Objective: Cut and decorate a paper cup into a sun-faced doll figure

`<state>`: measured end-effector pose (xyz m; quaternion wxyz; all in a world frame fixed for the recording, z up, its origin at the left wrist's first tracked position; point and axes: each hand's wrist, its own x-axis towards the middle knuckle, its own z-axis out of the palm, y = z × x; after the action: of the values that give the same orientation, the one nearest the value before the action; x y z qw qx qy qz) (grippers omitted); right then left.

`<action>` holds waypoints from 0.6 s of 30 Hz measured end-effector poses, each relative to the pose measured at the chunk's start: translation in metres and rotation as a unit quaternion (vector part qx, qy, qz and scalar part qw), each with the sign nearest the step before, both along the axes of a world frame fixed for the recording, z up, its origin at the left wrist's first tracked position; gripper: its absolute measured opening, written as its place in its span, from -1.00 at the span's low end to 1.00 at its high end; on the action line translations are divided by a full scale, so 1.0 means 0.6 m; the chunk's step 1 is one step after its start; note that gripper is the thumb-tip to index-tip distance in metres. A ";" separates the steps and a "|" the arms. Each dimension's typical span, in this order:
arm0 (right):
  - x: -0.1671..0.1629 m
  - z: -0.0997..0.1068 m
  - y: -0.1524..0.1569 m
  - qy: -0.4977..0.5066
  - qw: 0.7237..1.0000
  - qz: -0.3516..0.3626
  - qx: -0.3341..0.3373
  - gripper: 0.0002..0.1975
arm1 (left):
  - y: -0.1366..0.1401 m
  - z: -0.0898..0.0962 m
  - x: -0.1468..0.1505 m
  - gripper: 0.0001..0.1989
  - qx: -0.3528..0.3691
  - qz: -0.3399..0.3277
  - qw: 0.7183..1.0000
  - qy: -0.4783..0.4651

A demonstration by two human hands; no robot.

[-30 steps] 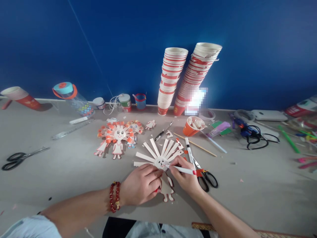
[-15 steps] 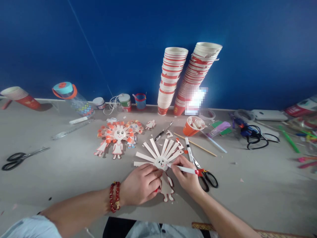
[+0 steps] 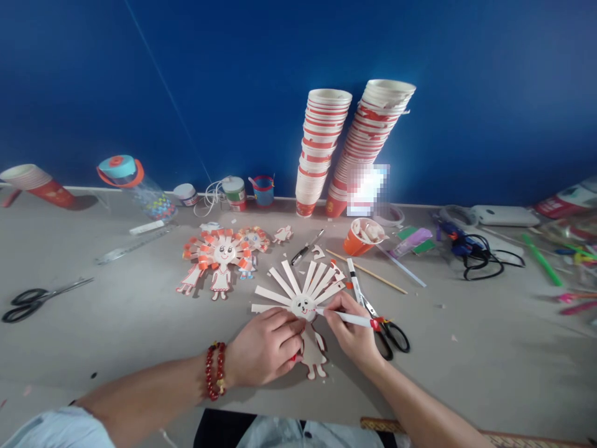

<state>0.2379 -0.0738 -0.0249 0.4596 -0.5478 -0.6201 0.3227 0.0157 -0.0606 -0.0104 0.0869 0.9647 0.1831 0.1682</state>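
In the head view a white paper doll (image 3: 313, 348) lies on the table, with strips fanned around its round drawn face (image 3: 304, 306). My left hand (image 3: 270, 345) presses on the doll's left side, fingers curled; a small red piece shows beneath them. Pinched in my right hand (image 3: 351, 330) is a white marker (image 3: 353, 318) with a red end, its tip at the right of the face. Black-handled scissors (image 3: 396, 336) and a capped marker (image 3: 354, 280) lie just beyond my right hand. Finished-looking paper dolls with orange curled strips (image 3: 224, 254) lie to the left.
Two tall stacks of paper cups (image 3: 321, 155) stand by the blue wall. An orange cup of scraps (image 3: 359, 239), a wooden stick (image 3: 373, 274) and a black pen (image 3: 308, 247) are ahead. Other scissors (image 3: 32, 302) lie far left; a glue gun (image 3: 459, 239) sits right.
The view has shifted very slightly. Both hands stay in nearly the same place, and the marker's tip remains at the doll's face.
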 end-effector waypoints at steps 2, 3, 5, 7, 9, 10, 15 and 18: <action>0.001 0.000 -0.001 0.010 1.000 -0.002 0.001 -0.82 | 0.000 0.001 0.000 -0.75 0.004 0.000 1.000 -0.003; 0.001 0.001 -0.002 0.013 1.000 -0.002 0.001 -0.82 | 0.000 0.001 0.000 -0.74 0.006 -0.001 1.000 -0.005; 0.000 0.003 -0.004 0.013 1.000 0.003 0.006 -0.83 | 0.000 0.002 0.000 -0.73 0.013 0.000 1.000 -0.005; -0.004 0.007 -0.007 0.006 1.000 0.019 0.009 -0.84 | -0.001 0.002 0.000 -0.73 0.019 0.000 1.000 -0.003; -0.010 0.011 -0.008 -0.008 0.999 0.050 -0.003 -0.88 | -0.002 0.002 0.001 -0.73 0.024 0.002 1.000 -0.003; -0.013 0.012 -0.008 -0.017 0.998 0.066 -0.012 -0.89 | -0.003 0.002 0.001 -0.73 0.026 0.004 1.000 -0.003; -0.024 0.015 -0.005 -0.037 0.998 0.055 -0.025 -0.88 | -0.003 0.003 0.002 -0.73 0.031 0.003 0.999 -0.002; -0.024 0.016 -0.004 -0.036 0.998 0.045 -0.026 -0.87 | -0.003 0.004 0.002 -0.73 0.031 0.001 1.000 -0.003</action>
<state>0.2234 -0.0762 -0.0151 0.4069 -0.5424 -0.6520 0.3393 0.0171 -0.0622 -0.0080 0.0571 0.9662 0.1782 0.1770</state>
